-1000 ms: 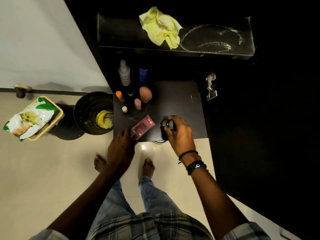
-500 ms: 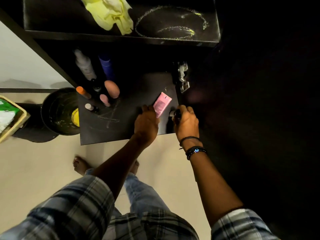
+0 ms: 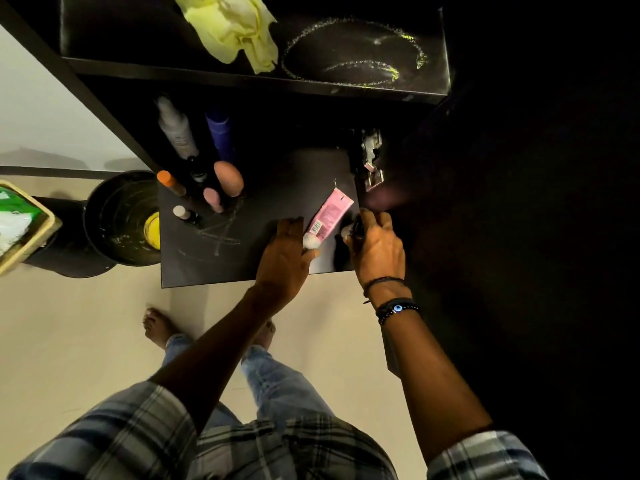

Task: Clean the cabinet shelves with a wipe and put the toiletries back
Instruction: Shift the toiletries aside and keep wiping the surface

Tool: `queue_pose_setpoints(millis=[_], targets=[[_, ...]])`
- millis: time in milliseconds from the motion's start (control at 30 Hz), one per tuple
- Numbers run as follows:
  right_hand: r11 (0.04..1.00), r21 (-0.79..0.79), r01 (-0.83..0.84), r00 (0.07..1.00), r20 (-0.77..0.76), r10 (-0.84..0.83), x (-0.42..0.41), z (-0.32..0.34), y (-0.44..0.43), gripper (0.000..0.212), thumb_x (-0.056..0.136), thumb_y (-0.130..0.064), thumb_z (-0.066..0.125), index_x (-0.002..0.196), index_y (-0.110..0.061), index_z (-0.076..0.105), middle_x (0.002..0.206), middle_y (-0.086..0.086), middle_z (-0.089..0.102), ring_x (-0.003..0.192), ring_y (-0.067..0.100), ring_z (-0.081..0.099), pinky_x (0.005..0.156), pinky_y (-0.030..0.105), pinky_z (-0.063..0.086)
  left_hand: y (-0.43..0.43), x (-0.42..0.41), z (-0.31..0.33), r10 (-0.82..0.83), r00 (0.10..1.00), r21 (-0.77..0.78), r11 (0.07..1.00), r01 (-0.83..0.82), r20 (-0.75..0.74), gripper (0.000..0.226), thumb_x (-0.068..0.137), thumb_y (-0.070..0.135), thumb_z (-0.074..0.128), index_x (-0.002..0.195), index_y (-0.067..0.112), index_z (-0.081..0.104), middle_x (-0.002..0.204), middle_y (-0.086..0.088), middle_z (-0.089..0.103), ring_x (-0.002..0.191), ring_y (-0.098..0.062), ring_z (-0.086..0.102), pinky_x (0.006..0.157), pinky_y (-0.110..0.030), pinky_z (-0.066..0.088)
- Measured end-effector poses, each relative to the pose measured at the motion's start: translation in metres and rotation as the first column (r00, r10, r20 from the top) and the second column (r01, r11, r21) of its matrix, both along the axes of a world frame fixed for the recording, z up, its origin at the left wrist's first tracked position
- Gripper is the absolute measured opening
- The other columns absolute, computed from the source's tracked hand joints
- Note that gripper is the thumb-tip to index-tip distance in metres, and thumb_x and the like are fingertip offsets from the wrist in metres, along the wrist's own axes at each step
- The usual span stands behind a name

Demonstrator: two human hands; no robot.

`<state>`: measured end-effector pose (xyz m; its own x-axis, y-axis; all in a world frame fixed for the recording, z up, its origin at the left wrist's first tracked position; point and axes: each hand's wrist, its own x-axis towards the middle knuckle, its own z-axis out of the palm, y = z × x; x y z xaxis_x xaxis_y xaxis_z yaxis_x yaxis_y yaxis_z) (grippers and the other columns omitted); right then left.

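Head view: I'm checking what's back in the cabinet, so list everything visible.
cloth: 1, yellow, upper shelf
spray bottle: 1, white, lower shelf rear
tall bottle: 1, blue, beside it
sponge: 1, pink, lower shelf left
small bottles: 3, orange, pink, white caps, nearby
tube: 1, pink, lower shelf right
hinge: 1, metal, right wall
bucket: 1, black, floor left
wipes pack: 1, green-white, far left
hands: 2; left hand holds tube's cap, right hand grips small dark item

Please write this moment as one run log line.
left hand: holds pink tube by its cap | right hand: grips small dark item | place: lower shelf, near hinge
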<state>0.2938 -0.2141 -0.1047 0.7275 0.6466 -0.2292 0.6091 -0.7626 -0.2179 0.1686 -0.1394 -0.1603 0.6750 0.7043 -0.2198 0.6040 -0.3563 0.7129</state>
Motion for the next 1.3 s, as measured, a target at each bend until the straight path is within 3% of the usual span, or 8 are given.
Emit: queue_pose_setpoints(millis=[100,167,333,533,667,867,1033,1300], targets=[[1.0,0.013,-0.005,0.999,0.048,0.005,-0.004,0.009,0.003,0.045,0.087,-0.025,0.065,0.129,-0.014,0.051,0.129,0.014,0.046,0.088,0.036,0.064,0.073,0.041,0.055,0.005,-0.022,0.009,0.009,0.997,0.105,0.994,-0.017,0.08,0.052,0.085,0.021,0.068,0.13,0.005,0.047,0.126,-0.022,0.054,0.107,-0.037,0.059,0.083,-0.036,0.052],[0.998,0.051,-0.04,0.998,0.04,0.038,-0.011,0.014,0.012,0.042,0.088,-0.026,0.065,0.126,-0.014,0.052,0.126,0.013,0.047,0.086,0.036,0.065,0.072,0.043,0.057,0.011,-0.041,0.015,0.096,0.993,0.002,0.995,-0.096,0.075,0.047,0.09,0.03,0.06,0.13,0.01,0.047,0.127,-0.015,0.052,0.103,-0.029,0.061,0.084,-0.037,0.054],[0.952,0.246,-0.18,0.971,-0.107,0.211,-0.041,0.014,0.053,0.042,0.087,-0.025,0.066,0.126,-0.014,0.055,0.124,0.009,0.055,0.098,0.032,0.063,0.078,0.039,0.054,0.029,-0.081,0.031,0.243,0.969,0.066,0.967,-0.246,0.05,0.034,0.09,0.023,0.06,0.121,0.012,0.051,0.118,-0.011,0.053,0.094,-0.029,0.057,0.071,-0.035,0.049],[0.914,0.317,-0.255,0.926,-0.192,0.325,-0.071,0.005,0.11,0.049,0.091,-0.031,0.058,0.136,-0.016,0.048,0.131,0.011,0.054,0.111,0.03,0.057,0.088,0.034,0.046,0.066,-0.096,0.049,0.19,0.981,0.268,0.944,-0.194,0.04,0.038,0.09,0.019,0.062,0.124,0.008,0.049,0.127,-0.015,0.047,0.091,-0.028,0.056,0.059,-0.026,0.038],[0.904,0.354,-0.239,0.922,-0.21,0.326,-0.075,0.003,0.136,0.04,0.093,-0.034,0.055,0.125,-0.011,0.055,0.122,0.012,0.058,0.103,0.033,0.06,0.08,0.036,0.047,0.09,-0.089,0.045,0.202,0.977,0.217,0.953,-0.213,0.07,0.031,0.1,0.034,0.043,0.125,0.015,0.046,0.138,-0.014,0.038,0.108,-0.033,0.054,0.066,-0.033,0.05],[0.921,0.288,-0.263,0.915,-0.228,0.333,-0.073,-0.002,0.151,0.026,0.093,-0.032,0.052,0.107,-0.013,0.064,0.108,0.012,0.064,0.097,0.035,0.06,0.074,0.034,0.045,0.094,-0.082,0.043,0.137,0.991,0.232,0.964,-0.131,-0.009,0.032,0.094,0.021,0.054,0.123,0.007,0.05,0.135,-0.024,0.039,0.093,-0.044,0.055,0.062,-0.044,0.05],[0.956,0.235,-0.173,0.953,-0.206,0.223,-0.057,0.002,0.149,0.022,0.089,-0.027,0.052,0.102,-0.015,0.066,0.101,0.016,0.068,0.097,0.04,0.06,0.074,0.033,0.045,0.097,-0.074,0.033,0.117,0.983,0.232,0.969,-0.082,-0.141,0.033,0.093,0.022,0.054,0.122,0.009,0.048,0.12,-0.024,0.05,0.086,-0.045,0.058,0.061,-0.042,0.043],[0.983,0.169,0.07,0.997,-0.006,-0.07,0.022,0.011,0.114,0.02,0.089,-0.023,0.058,0.098,-0.005,0.061,0.1,0.019,0.067,0.096,0.038,0.063,0.076,0.037,0.049,0.099,-0.064,0.036,0.09,0.978,0.283,0.959,-0.033,-0.191,0.033,0.093,0.009,0.051,0.126,0.003,0.045,0.111,-0.026,0.058,0.085,-0.045,0.061,0.066,-0.047,0.052]])
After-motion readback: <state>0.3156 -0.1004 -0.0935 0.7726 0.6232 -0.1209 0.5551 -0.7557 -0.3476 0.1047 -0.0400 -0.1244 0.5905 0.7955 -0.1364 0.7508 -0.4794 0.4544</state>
